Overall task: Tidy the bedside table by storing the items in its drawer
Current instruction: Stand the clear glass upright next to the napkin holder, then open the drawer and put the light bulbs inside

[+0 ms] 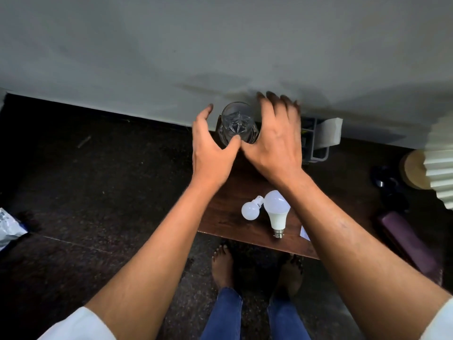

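both hands reach to the far left corner of the table (235, 173), where a clear glass (237, 123) stands upright close to the wall (220, 45). the left hand (210, 148) is spread wide on the glass's left side, fingers curved, its thumb tip at the near side of the glass; whether it touches the glass cannot be told. the right hand (274, 138) is also spread wide, fingers blurred, arching over the right side of the glass, and it hides whatever contact there may be. the thumbs of the two hands meet or nearly meet in front of the glass. neither hand grips anything clearly.

nearer the front edge of the table lie two white bulbs on their sides, just beside each other: a small bulb (250, 209) to the left and a big bulb (277, 209) to the right, the big one with its metal cap pointing at the front edge. a bit of paper (304, 233) shows by the front edge, partly under the right forearm. behind the right hand, along the back edge, stands a grey rack (318, 143). at the right end of the table are a pleated lamp (438, 163) and a purple bottle (407, 241) lying down. no drawer can be seen. bare feet (223, 266) stand on the dark floor (98, 192) below the front edge.
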